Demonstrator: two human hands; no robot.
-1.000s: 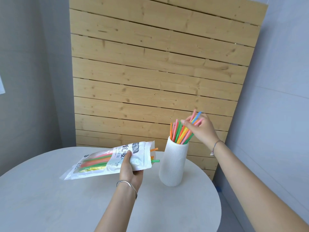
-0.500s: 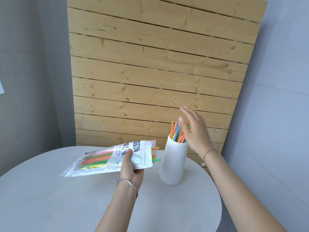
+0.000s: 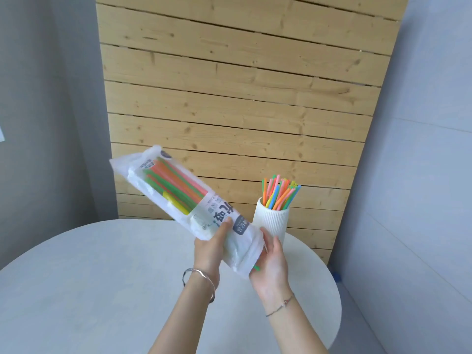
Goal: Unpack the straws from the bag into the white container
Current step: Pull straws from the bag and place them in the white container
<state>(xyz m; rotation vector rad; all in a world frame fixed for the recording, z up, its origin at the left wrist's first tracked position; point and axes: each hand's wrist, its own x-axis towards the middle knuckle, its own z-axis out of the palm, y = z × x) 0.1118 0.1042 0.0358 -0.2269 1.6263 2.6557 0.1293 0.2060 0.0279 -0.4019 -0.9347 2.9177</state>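
Note:
My left hand (image 3: 210,247) grips the white plastic bag (image 3: 178,198) near its lower, open end and holds it tilted, the closed end up and to the left. Orange, green, pink and yellow straws (image 3: 176,185) show through the bag. My right hand (image 3: 271,264) lies with palm up and relaxed fingers under the bag's mouth, where a green straw tip (image 3: 256,268) pokes out against it. The white ribbed container (image 3: 271,221) stands upright on the table just behind my right hand, with several coloured straws (image 3: 279,192) standing in it.
The round pale table (image 3: 102,277) curves away at the right, with floor beyond its edge. A wooden slat panel (image 3: 242,98) stands behind the table between grey walls.
My right hand left the straws in the container and came down under the bag's mouth. My left hand lifted and tilted the bag, so its open end now points down and right.

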